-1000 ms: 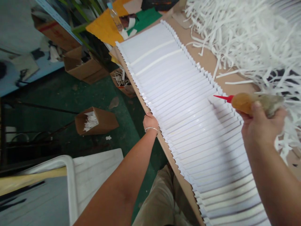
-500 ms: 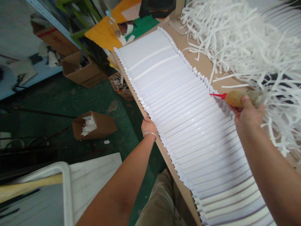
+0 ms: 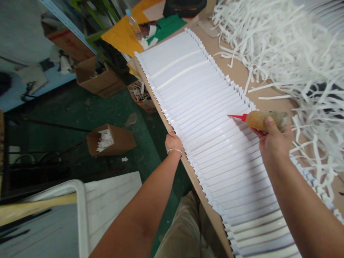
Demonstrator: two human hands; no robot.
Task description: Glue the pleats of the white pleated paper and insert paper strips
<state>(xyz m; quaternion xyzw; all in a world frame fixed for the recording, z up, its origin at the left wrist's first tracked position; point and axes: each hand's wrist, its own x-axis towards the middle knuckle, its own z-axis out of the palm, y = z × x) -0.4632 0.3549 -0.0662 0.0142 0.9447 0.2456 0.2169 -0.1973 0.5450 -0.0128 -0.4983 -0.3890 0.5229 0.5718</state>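
The right hand (image 3: 274, 141) wraps closed around a glue bottle (image 3: 262, 120), aiming its red nozzle (image 3: 236, 116) at the fanned white paper sheets (image 3: 209, 122) ahead of the hand, while the left hand (image 3: 173, 142) curls over the board edge (image 3: 193, 179), bracing it.

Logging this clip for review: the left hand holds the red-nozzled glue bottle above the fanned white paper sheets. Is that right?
No, the wrong hand is named. The head view shows the right hand holding the red-nozzled glue bottle above the fanned white paper sheets. The left hand rests at the sheets' near edge.
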